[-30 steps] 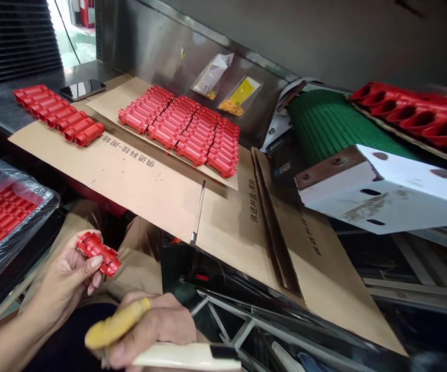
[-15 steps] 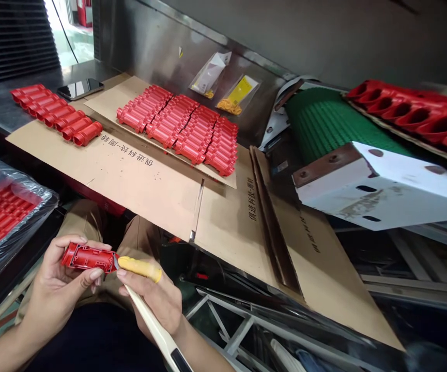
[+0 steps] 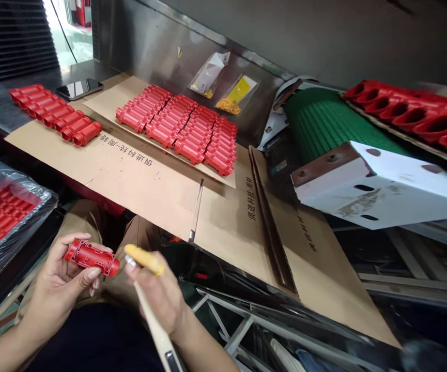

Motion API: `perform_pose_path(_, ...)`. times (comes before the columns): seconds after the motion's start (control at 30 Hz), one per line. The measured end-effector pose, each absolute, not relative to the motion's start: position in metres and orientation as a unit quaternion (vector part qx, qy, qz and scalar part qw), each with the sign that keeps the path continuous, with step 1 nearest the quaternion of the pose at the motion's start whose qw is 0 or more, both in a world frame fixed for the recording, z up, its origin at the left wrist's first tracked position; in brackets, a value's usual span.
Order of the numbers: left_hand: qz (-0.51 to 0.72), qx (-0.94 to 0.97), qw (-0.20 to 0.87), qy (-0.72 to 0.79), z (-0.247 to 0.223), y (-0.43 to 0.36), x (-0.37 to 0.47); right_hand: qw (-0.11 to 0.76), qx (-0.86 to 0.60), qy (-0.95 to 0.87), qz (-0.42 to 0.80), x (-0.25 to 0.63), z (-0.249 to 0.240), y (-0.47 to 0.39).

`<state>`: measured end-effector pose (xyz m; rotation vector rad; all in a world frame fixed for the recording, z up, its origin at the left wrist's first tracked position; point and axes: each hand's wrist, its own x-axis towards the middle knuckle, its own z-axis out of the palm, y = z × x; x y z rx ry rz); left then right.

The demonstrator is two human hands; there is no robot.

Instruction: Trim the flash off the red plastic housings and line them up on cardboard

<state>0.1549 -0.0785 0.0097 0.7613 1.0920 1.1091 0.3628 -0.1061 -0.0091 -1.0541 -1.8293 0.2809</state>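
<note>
A red plastic tube part (image 3: 91, 258) with dark slots lies between the fingers and thumb of my left hand (image 3: 62, 279), above my lap. My right hand (image 3: 155, 289) is wrapped round a long cream-coloured handled tool (image 3: 157, 330) and is slightly blurred. A yellow cover (image 3: 144, 259) sits on one of its fingers. The tool's small tip shows near the thumb, a short gap from the red part's right end. Several similar red parts (image 3: 176, 126) lie in rows on cardboard (image 3: 141, 181), and a separate row (image 3: 55, 112) lies left of them.
Plastic bags (image 3: 237, 94) lie near the metal back wall, and a phone (image 3: 79, 89) at the back left. A plastic-lined box (image 3: 48, 199) of red parts stands left. On the right is a green conveyor (image 3: 324, 121) with a white metal end (image 3: 378, 191) and red parts (image 3: 405, 111).
My right hand and its tool have moved right, away from the red part, which they were touching before. The red part has tilted slightly in my left hand.
</note>
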Motion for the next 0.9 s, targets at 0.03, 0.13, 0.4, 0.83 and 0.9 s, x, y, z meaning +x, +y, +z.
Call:
perform_pose_path(0.03, 0.487, 0.324, 0.653, 0.482, 0.012, -0.078, 0.155, 0.516, -0.478, -0.702, 0.113, 0.365, -0.011, -0.106)
perform_pose_path(0.13, 0.481, 0.317, 0.664, 0.477, 0.015, -0.078, 0.156, 0.578, -0.576, -0.558, 0.154, 0.368, -0.012, -0.107)
perform_pose_path(0.4, 0.476, 0.320, 0.672, 0.468, 0.012, -0.077, 0.158, 0.562, -0.485, -0.630, 0.229, 0.362, 0.002, -0.112)
perform_pose_path(0.83, 0.430, 0.245, 0.780, 0.383, 0.009, -0.080, 0.157, 0.526, -0.331, -0.744, 0.246, 0.360, 0.021, -0.113)
perform_pose_path(0.9, 0.425, 0.247, 0.785, 0.376, 0.007, -0.077, 0.158, 0.515, -0.322, -0.760, 0.231, 0.360, 0.022, -0.110)
